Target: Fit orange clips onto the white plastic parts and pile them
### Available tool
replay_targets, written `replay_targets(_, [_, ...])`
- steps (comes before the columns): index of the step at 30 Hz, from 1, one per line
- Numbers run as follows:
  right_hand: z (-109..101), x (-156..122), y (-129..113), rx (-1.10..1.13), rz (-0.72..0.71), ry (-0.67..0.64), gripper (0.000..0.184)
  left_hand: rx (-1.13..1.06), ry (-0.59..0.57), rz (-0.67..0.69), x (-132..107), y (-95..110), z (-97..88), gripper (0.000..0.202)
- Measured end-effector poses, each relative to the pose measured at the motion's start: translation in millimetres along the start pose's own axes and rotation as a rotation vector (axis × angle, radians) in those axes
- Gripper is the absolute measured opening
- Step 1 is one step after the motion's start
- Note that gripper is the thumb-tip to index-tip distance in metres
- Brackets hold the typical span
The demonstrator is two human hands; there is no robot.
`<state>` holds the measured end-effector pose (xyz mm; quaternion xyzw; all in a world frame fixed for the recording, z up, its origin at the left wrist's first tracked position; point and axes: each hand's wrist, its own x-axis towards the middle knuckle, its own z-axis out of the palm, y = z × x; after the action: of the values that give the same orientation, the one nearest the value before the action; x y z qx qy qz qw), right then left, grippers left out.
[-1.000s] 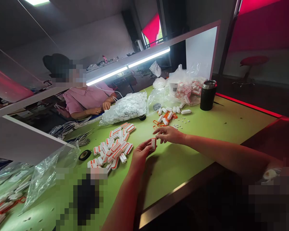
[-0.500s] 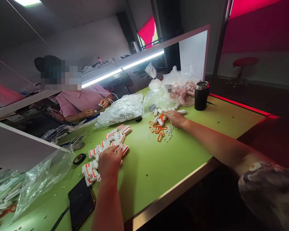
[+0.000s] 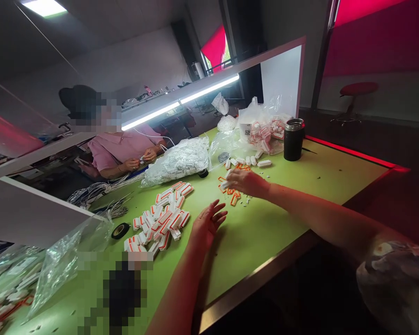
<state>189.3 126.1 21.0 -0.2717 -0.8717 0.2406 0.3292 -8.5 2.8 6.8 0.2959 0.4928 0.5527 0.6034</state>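
My left hand (image 3: pixel 206 224) hovers over the green table with its fingers apart and nothing in them. To its left lies a heap of white plastic cases with orange rims (image 3: pixel 160 218). My right hand (image 3: pixel 249 182) is closed on a white plastic case (image 3: pixel 226 184) at its fingertips. Beneath and beside that hand lie orange rectangular frames (image 3: pixel 234 199) and small white bits (image 3: pixel 246 201), partly covered by the hand. Behind it, several plain white cases (image 3: pixel 253 161) sit in a loose row.
A clear bag of white parts (image 3: pixel 178 160) and bagged orange-and-white parts (image 3: pixel 260 130) stand at the back. A black tumbler (image 3: pixel 293 140) is at the right, black tape (image 3: pixel 120 231) at the left. A co-worker in a pink shirt (image 3: pixel 125 144) works opposite, behind the lamp (image 3: pixel 209 88).
My left hand has left the heap of orange-rimmed cases and moved right, its fingers now spread. My right hand has drawn back from the white cases, bringing one nearer.
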Motion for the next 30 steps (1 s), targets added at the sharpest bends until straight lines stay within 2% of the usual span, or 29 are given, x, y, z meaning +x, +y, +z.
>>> replay_targets(3, [16, -4, -21, -0.064, -0.142, -0.067, 0.018, -0.147, 0.010, -0.107, 0, 5, 3.5, 0.031])
replay_targets(6, [20, -5, -26, -0.034, -0.251, -0.112, 0.024, -0.193, 0.056, -0.104, -1, 9, 2.1, 0.022])
replay_targets(8, [17, -3, -16, -0.040, -0.195, -0.049, 0.025, -0.196, 0.074, -0.086, -1, 8, 0.4, 0.030])
replay_targets(12, [6, 6, 22, -0.259, 0.094, 0.148, 0.017, -0.197, 0.066, -0.096, 2, 3, -1.7, 0.039])
replay_targets(14, [4, 10, 38, -0.363, 0.203, 0.144, 0.019, -0.204, 0.035, -0.123, 3, 0, -1.8, 0.041])
replay_targets(17, [5, 15, 52, -0.400, 0.260, 0.084, 0.013, -0.200, 0.007, -0.149, 3, -2, -1.9, 0.042])
replay_targets(24, [-3, 14, 52, -0.300, 0.260, 0.210, 0.007, -0.135, 0.002, -0.127, 1, 2, -4.3, 0.045])
replay_targets(28, [-9, 10, 36, -0.109, 0.198, 0.300, 0.013, -0.131, 0.011, -0.103, 2, 0, -4.7, 0.043])
replay_targets(30, [-7, 8, 22, 0.050, 0.178, 0.287, 0.016, -0.133, 0.024, -0.087, 4, -3, -5.0, 0.040])
